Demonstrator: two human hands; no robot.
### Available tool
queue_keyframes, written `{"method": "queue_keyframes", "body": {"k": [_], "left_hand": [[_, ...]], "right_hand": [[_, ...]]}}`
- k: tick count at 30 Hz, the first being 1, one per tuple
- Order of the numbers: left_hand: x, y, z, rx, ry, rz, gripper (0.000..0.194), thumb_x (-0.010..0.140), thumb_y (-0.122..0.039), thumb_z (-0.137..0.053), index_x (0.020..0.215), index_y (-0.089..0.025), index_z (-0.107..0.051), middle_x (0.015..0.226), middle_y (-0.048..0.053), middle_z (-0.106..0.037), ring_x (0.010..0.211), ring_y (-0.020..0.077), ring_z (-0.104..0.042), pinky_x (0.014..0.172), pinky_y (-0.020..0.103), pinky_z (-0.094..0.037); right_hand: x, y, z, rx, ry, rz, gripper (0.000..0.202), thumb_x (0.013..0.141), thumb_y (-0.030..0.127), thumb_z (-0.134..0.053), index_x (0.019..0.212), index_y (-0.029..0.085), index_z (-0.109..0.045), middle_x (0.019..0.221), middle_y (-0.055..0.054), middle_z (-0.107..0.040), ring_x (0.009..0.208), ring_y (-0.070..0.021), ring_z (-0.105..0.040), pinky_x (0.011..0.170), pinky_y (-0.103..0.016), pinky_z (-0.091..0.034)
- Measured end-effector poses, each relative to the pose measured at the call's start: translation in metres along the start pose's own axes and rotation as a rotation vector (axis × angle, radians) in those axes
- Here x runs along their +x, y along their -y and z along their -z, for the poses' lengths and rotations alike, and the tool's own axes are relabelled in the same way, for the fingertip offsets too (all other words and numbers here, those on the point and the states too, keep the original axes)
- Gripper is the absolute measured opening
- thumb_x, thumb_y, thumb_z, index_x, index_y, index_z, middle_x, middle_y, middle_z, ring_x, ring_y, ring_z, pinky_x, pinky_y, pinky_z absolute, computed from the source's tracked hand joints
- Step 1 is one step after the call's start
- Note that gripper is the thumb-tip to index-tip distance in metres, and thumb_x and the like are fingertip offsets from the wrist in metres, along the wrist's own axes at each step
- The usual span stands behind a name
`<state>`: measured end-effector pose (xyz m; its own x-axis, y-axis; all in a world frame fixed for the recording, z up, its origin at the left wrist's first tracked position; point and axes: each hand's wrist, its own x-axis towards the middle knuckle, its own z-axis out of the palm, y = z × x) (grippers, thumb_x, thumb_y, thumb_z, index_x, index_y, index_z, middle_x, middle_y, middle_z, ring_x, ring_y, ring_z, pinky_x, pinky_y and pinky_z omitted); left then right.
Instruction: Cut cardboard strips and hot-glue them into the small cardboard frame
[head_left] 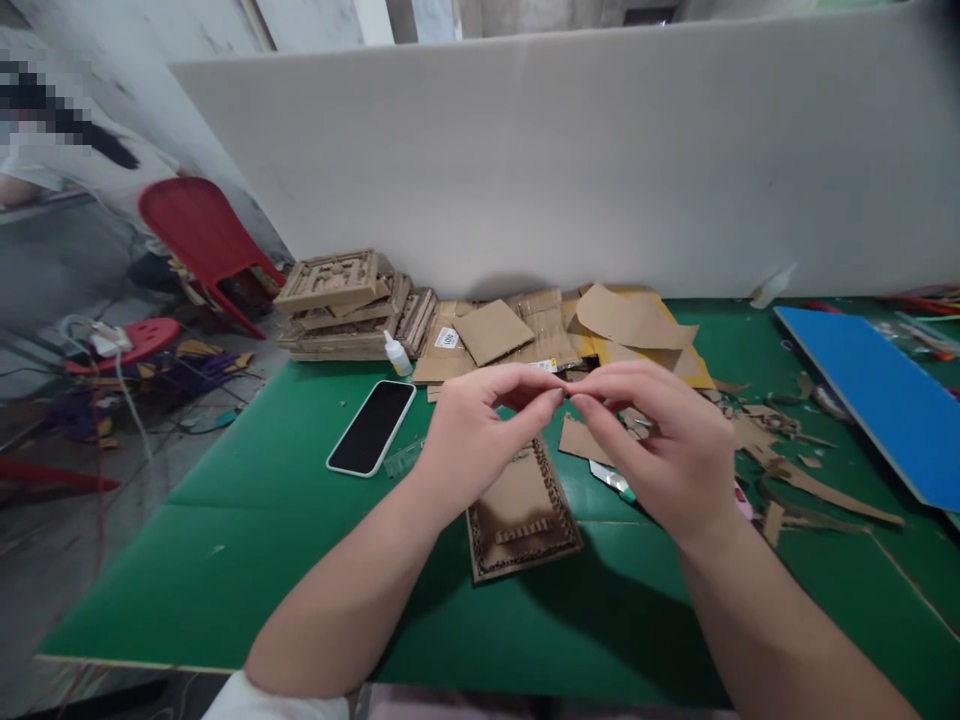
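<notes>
Lying flat and slightly askew on the green table [247, 560], below both hands: a brown cardboard panel [510, 500], with a rough raised border and a short ridged strip [523, 530] towards the near edge. Held above its far edge, between the fingertips: a small brownish piece [567, 388], too hidden to name more exactly. Probably easy to lose — a slack or uneven pinch enough to drop it among the scraps [787, 470] on the right. Likely to bend or tear, too, if squeezed or twisted hard from both sides. Also worth watching: what looks like a cutter [611, 480], partly behind the right hand [660, 430] and easy to knock when lowering it. As for the grip, closed in both cases: thumb and forefinger of the left hand [491, 410] pinched on the piece, those of the right hand pinched likewise, tips almost meeting — no clear gap to see. Farther out, beyond the left forearm: a phone [371, 428], then a small white bottle [397, 355] beside stacked panels [330, 285].
</notes>
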<state>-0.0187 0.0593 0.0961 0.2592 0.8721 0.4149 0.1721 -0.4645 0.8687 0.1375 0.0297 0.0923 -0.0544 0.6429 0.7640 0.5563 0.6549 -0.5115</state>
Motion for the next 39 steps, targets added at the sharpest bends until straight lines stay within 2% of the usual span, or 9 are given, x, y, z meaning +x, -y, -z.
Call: {"method": "queue_keyframes", "body": {"k": [4,7,14,18,22,27,39], "left_hand": [[-0.001,-0.004,0.0,0.148,-0.017,-0.129,0.009,0.077,-0.017,-0.063,0.08,-0.019,-0.071,0.076,-0.001,-0.071,0.068,0.0111,-0.063,0.06,0.018,-0.051],[-0.001,-0.003,0.0,0.238,-0.031,-0.196,0.009,0.077,-0.016,-0.063,0.081,-0.02,-0.07,0.075,-0.001,-0.071,0.067,0.0111,-0.063,0.06,0.019,-0.051],[-0.002,0.002,-0.001,0.308,-0.065,-0.255,0.006,0.078,-0.022,-0.064,0.08,-0.02,-0.069,0.076,0.0,-0.071,0.066,0.0117,-0.063,0.065,0.022,-0.051],[-0.002,0.003,-0.004,0.252,-0.06,-0.23,0.005,0.078,-0.02,-0.063,0.08,-0.019,-0.068,0.077,0.0,-0.071,0.068,0.0113,-0.063,0.063,0.02,-0.051],[-0.003,0.003,-0.005,0.195,-0.027,-0.201,0.007,0.078,-0.019,-0.062,0.081,-0.018,-0.068,0.078,0.001,-0.07,0.07,0.0118,-0.063,0.064,0.02,-0.051],[-0.003,0.002,-0.004,0.224,-0.041,-0.195,0.008,0.079,-0.02,-0.062,0.083,-0.019,-0.069,0.08,0.001,-0.071,0.072,0.0125,-0.064,0.065,0.021,-0.052],[-0.002,0.0,-0.003,0.228,-0.029,-0.189,0.01,0.079,-0.021,-0.062,0.084,-0.019,-0.07,0.083,0.002,-0.072,0.074,0.0135,-0.065,0.067,0.022,-0.053]], "right_hand": [[0.002,-0.002,0.005,0.176,0.091,-0.214,0.005,0.078,0.02,-0.064,0.081,0.021,-0.066,0.081,0.0,-0.067,0.072,-0.0113,-0.061,0.057,-0.021,-0.05],[0.003,-0.003,0.006,0.183,0.104,-0.254,0.005,0.077,0.024,-0.066,0.081,0.022,-0.067,0.08,-0.001,-0.067,0.072,-0.0125,-0.061,0.058,-0.023,-0.051],[0.001,-0.004,0.004,0.014,0.053,-0.098,0.01,0.078,0.02,-0.064,0.087,0.023,-0.069,0.086,-0.002,-0.069,0.079,-0.014,-0.063,0.063,-0.025,-0.052],[0.0,-0.007,0.003,-0.061,0.012,0.005,0.014,0.079,0.017,-0.063,0.09,0.022,-0.07,0.086,-0.003,-0.07,0.081,-0.0138,-0.063,0.071,-0.026,-0.052],[0.0,-0.009,0.002,-0.078,0.02,0.031,0.015,0.081,0.017,-0.06,0.091,0.023,-0.07,0.086,-0.003,-0.069,0.082,-0.015,-0.064,0.071,-0.028,-0.052],[0.0,-0.01,0.0,-0.129,0.013,0.122,0.016,0.082,0.014,-0.057,0.093,0.021,-0.068,0.087,-0.005,-0.068,0.083,-0.0153,-0.063,0.071,-0.028,-0.053],[-0.001,-0.008,0.0,-0.23,-0.026,0.152,0.014,0.081,0.014,-0.058,0.091,0.021,-0.065,0.088,-0.005,-0.068,0.085,-0.016,-0.063,0.073,-0.03,-0.052]]}}
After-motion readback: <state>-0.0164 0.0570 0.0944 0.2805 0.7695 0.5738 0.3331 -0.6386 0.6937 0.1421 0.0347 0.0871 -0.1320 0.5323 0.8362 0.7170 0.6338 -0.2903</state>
